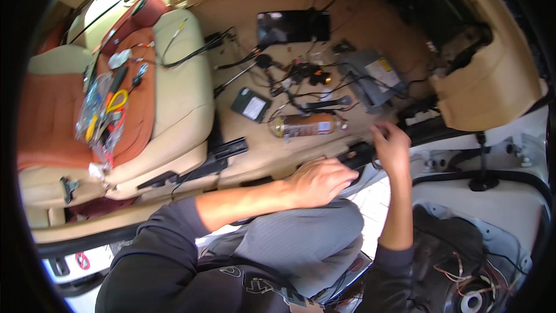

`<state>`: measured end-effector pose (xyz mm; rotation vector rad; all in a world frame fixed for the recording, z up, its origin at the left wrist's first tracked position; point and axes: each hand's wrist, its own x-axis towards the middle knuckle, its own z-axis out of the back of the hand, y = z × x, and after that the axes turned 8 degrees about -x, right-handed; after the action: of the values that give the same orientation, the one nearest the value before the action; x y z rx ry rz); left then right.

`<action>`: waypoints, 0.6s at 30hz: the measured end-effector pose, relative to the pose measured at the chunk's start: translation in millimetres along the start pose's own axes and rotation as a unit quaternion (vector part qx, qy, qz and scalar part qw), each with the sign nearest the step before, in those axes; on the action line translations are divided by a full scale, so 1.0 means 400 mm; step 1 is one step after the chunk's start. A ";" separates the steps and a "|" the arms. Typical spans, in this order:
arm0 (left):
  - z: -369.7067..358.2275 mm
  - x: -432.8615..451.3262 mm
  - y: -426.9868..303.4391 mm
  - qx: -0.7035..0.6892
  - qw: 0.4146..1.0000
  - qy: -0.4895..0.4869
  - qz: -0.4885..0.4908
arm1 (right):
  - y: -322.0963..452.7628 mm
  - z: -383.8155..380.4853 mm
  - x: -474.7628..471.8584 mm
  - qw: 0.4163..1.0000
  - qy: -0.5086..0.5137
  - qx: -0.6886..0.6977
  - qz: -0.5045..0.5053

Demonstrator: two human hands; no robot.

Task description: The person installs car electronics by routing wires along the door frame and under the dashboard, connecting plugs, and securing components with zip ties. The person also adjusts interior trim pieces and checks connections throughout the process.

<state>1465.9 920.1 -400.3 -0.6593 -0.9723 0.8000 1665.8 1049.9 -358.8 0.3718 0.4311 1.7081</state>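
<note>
My left hand lies palm down at the door sill, fingers pointing right, beside a black trim piece. Its palm side is hidden, so I cannot tell whether it grips anything. Just to the right, my right hand is raised over the sill edge with thumb and forefinger close together. Whether something small sits between them is unclear. Beyond the hands, a brown and gold spray can lies on its side on the beige car carpet. A dark green box with a white label is left of it.
Tangled wiring harnesses, a black display screen and a grey metal unit cover the footwell. Tools in a plastic bag lie on the car seat. The opened door shows loose wires at right.
</note>
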 end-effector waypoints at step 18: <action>0.501 -0.719 -0.215 0.262 0.885 0.050 0.382 | 0.407 -0.335 -0.268 0.860 0.146 0.034 0.488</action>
<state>1215.0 661.7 -379.4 -0.5895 -0.3335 1.6386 1480.6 908.2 -399.1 0.4146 0.5742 2.7751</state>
